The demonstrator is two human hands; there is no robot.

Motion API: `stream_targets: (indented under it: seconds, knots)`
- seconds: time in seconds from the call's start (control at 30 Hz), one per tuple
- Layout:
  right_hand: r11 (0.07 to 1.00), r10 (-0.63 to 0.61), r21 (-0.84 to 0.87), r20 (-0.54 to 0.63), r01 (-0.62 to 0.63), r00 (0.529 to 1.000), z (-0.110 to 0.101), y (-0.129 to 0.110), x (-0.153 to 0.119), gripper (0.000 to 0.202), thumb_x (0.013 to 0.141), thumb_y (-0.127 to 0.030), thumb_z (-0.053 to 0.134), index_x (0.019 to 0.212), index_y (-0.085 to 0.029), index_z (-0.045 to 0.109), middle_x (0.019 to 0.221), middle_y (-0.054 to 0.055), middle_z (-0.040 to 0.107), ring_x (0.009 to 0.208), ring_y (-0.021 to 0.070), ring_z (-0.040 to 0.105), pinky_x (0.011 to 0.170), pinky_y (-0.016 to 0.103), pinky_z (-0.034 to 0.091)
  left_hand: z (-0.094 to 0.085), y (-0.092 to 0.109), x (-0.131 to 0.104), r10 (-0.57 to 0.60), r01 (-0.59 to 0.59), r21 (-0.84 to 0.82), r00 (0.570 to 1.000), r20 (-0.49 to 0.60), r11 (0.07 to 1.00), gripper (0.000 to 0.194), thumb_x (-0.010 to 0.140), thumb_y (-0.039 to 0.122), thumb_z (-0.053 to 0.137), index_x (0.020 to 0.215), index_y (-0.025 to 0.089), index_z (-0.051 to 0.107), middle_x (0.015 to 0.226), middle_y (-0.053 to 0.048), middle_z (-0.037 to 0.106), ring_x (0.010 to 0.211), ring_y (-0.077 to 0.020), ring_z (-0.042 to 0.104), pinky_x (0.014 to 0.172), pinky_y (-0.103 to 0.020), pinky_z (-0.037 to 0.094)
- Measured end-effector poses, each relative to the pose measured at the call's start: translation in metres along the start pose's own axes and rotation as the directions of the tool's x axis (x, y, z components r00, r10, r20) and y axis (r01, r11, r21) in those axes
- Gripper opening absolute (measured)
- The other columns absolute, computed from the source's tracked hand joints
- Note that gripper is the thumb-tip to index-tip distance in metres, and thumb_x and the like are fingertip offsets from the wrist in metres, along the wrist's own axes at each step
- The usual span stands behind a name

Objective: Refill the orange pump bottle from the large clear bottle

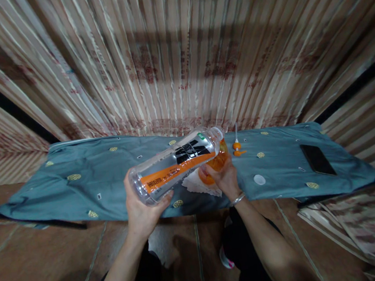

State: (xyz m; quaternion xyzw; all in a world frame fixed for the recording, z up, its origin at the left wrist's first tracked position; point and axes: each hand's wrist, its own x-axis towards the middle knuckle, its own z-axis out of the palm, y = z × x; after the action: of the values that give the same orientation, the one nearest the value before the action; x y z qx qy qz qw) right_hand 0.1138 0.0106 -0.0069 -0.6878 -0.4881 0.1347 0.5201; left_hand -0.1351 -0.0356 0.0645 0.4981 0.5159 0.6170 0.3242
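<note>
My left hand [145, 213] is wrapped round the base of a large clear bottle [173, 167] with an orange and black label. The bottle lies tilted, its open neck higher and to the right, over the top of a smaller orange bottle [222, 152]. Around that orange bottle my right hand [225, 177] is closed. A crumpled white tissue [198, 185] lies beneath it on the cloth. Just right of the bottles rests an orange pump top [237, 147] with a clear tube. Whether liquid is passing between the bottles is too unclear to tell.
A blue-green cloth [105, 174] with yellow patterns covers the narrow table. On its right part lie a round white cap [259, 180] and a black phone [317, 159]. Pleated curtains [177, 59] hang behind, and dark poles slant at both sides.
</note>
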Motion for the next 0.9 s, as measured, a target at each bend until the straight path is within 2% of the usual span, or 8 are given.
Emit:
stream_targets:
  seconds: [0.3,0.53,0.67,0.9]
  knots:
    - [1.000,0.008,0.029,0.007,-0.008,1.000,0.0000,-0.0004,0.0006,0.066,0.071,-0.061,0.078,0.119,-0.023,0.055,0.113,0.015,0.081,0.103,0.0339,0.079,0.088,0.047,0.063,-0.0005,-0.0026,-0.0003,0.014,-0.014,-0.022,1.000,0.005,1.000,0.097,0.044,0.040,0.102,0.128,0.026,0.056,0.117,-0.008,0.075,0.110,-0.0388,0.076,0.106,-0.065,0.060]
    - [0.999,0.028,0.047,0.017,-0.029,0.999,-0.0017,-0.0040,0.0008,0.067,0.068,-0.059,0.078,0.119,-0.022,0.056,0.116,0.017,0.080,0.107,0.0362,0.079,0.093,0.051,0.063,-0.0004,-0.0016,-0.0002,-0.023,0.023,-0.007,1.000,0.010,1.000,0.100,0.043,0.043,0.102,0.129,0.026,0.053,0.120,-0.009,0.074,0.114,-0.0403,0.074,0.110,-0.068,0.056]
    - [0.999,0.042,0.024,0.014,-0.043,0.999,-0.0012,-0.0041,0.0011,0.065,0.068,-0.060,0.078,0.117,-0.022,0.056,0.119,0.018,0.080,0.109,0.0360,0.078,0.095,0.049,0.063,0.0004,-0.0006,-0.0003,-0.014,0.014,-0.018,1.000,0.012,1.000,0.096,0.045,0.041,0.102,0.127,0.028,0.054,0.120,-0.009,0.073,0.114,-0.0409,0.074,0.110,-0.071,0.055]
    - [0.999,-0.015,0.030,0.002,0.015,1.000,0.0005,0.0005,0.0010,0.060,0.073,-0.061,0.077,0.116,-0.025,0.056,0.116,0.015,0.081,0.106,0.0343,0.079,0.090,0.048,0.064,0.0013,-0.0004,-0.0004,-0.011,0.011,-0.023,1.000,0.017,1.000,0.093,0.045,0.041,0.102,0.124,0.027,0.055,0.117,-0.007,0.073,0.115,-0.0403,0.074,0.111,-0.071,0.054]
